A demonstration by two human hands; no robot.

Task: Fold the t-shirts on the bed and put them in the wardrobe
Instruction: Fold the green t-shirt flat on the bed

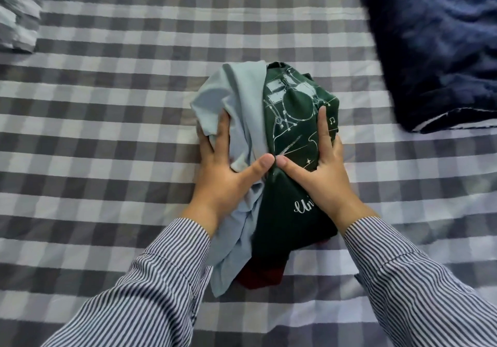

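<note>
Dark green t-shirt (293,137) with a white drum print sits bundled beside a pale blue t-shirt (242,99), mid-bed (107,104). I note my right hand (322,169) grasping the green one, my left hand (228,169) grasping the blue. A dark red garment (258,276) lies beneath, near side. Navy pillow (435,45) far right.

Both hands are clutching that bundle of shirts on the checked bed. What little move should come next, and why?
Probably set the bundle down and peel off the dark green drum-print t-shirt. The left hand and right hand grip it bunched with a pale blue t-shirt and a dark red garment, none folded.
</note>
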